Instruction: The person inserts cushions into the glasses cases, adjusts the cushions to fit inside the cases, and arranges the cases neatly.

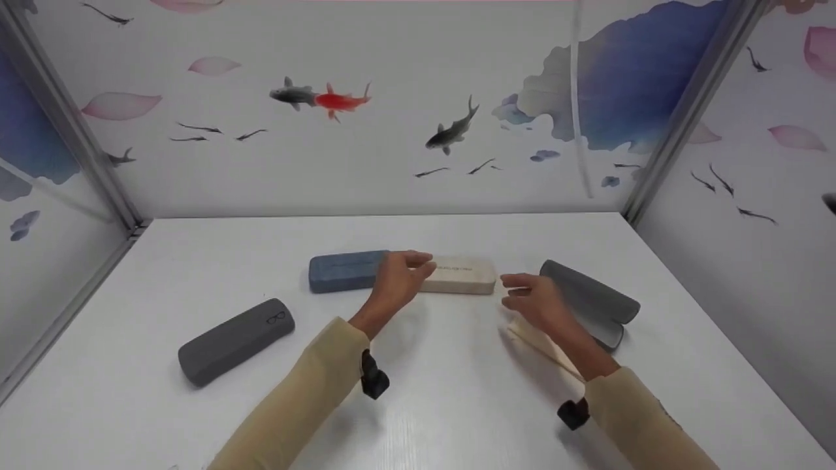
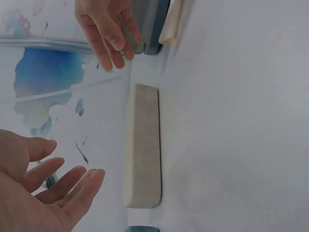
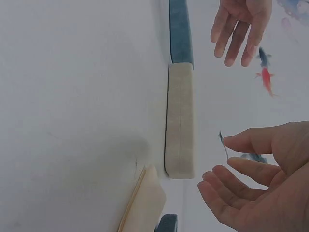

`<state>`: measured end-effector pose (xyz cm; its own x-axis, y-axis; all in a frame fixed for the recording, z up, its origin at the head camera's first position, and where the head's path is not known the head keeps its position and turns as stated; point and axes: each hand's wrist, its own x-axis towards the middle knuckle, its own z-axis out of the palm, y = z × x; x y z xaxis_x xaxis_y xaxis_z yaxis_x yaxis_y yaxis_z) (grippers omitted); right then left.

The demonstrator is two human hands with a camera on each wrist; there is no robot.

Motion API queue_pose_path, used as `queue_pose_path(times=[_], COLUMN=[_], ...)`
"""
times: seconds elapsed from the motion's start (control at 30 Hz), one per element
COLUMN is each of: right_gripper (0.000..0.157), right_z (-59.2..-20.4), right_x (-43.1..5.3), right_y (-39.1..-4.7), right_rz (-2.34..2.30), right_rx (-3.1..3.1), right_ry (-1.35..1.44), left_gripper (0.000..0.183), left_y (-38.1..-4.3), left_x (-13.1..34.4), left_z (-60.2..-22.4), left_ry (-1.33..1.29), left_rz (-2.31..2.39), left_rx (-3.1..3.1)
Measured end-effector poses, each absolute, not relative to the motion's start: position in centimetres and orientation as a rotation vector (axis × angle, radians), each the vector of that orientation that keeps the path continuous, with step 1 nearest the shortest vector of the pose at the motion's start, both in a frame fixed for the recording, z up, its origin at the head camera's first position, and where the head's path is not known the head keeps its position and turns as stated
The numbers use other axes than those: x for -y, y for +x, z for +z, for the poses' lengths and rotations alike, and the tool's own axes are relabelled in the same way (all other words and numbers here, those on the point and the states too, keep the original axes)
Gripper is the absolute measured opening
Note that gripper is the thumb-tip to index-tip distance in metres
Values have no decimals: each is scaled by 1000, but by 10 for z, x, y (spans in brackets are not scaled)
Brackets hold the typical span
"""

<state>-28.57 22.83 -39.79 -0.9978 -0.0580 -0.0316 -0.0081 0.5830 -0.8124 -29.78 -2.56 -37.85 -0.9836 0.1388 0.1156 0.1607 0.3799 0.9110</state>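
A white table (image 1: 457,405) is walled on three sides by panels printed with fish and petals (image 1: 339,101). Four glasses cases are laid on it. A dark grey case (image 1: 235,339) is set apart at the near left. A second grey case (image 1: 591,303), seemingly open in two shells, lies at the right. A blue case (image 1: 343,269) and a beige case (image 1: 460,275) are lined up end to end in the middle, touching or nearly so.

The beige case lies closed and flat on the table, between the two hands. The left hand (image 1: 398,277) is held above its left end, over the seam with the blue case, fingers straight and spread; nothing is gripped. The right hand (image 1: 535,300) is held just off its right end, fingers loosely extended and apart, also holding nothing. A thin cream cloth or card (image 1: 539,343) lies partly under the right wrist.

Several slips can be judged likely. If the left hand is closed where it hangs, the blue case could be caught or shoved along with the beige one. The cloth could be dragged by the right sleeve. The open grey case behind the right hand could be knocked.
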Motion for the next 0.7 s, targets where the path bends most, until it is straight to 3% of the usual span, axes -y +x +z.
queue_pose_path(times=[0.3, 0.7], right_gripper=[31, 32], right_z=[-391, -394], right_x=[-256, -311], right_y=[-238, -188], right_rz=[-1366, -1259], right_rx=[-2891, -2922], right_ry=[-186, 12], left_gripper=[26, 29], left_y=[-263, -221], left_x=[10, -8], left_z=[-357, -354], left_ry=[-345, -453], left_rz=[-1952, -1961], left_rx=[2455, 2467])
